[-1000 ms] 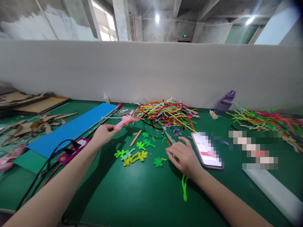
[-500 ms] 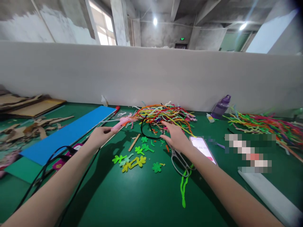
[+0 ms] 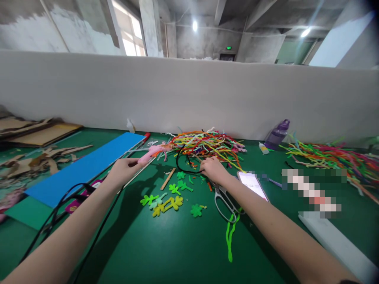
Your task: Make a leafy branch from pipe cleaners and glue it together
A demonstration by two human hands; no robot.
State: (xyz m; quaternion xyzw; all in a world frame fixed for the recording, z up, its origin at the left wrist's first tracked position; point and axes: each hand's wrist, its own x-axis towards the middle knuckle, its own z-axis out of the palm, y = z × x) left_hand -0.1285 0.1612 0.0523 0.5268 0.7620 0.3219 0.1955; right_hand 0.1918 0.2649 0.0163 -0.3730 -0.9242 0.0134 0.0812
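Observation:
My left hand is closed around the handle of a pink hot glue gun lying left of a heap of pipe cleaners. A pale glue stick pokes out of its back. My right hand is in a pinch at the front of this heap, on the end of a curved black pipe cleaner; its fingertips are partly hidden. Just below the right wrist lie grey-handled scissors. Green and yellow flower-shaped pieces and a small wooden stick are between my hands.
Blue sheet, pink power strip with black cords and cardboard scraps are at left. A lit phone, purple bottle, small glue bottle and second pipe-cleaner pile are at right. A pale partition stands behind.
My right hand has lowered slightly and its spread fingers have closed at the black pipe cleaner. My left hand stays on the glue gun, almost unmoved.

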